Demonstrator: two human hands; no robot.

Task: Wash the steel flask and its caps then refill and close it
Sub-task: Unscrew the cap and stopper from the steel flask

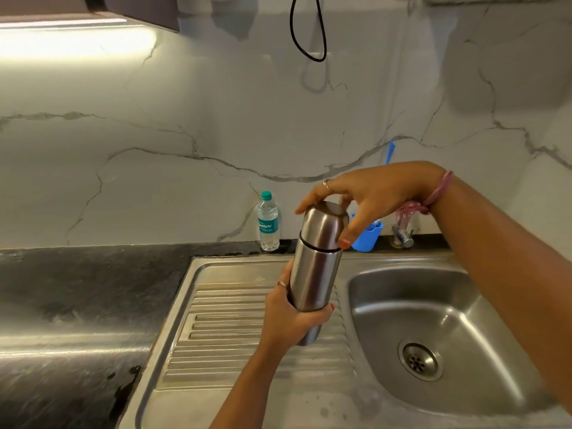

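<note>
The steel flask (312, 274) is held upright and slightly tilted above the ribbed drainboard (235, 342) of the steel sink. My left hand (291, 320) grips the flask's lower body from the left. My right hand (365, 199) comes in from the right and grips the domed outer cap (323, 224) from above, thumb down its front, fingers over the top. The cap sits on the flask with a thin dark seam below it. Any inner cap is hidden.
The sink basin (433, 320) with its drain (420, 361) lies to the right. A small plastic water bottle (268, 226) stands at the marble wall, a blue cup (368, 236) and a tap fitting (404, 236) behind the flask. Dark wet countertop (77, 305) spreads left.
</note>
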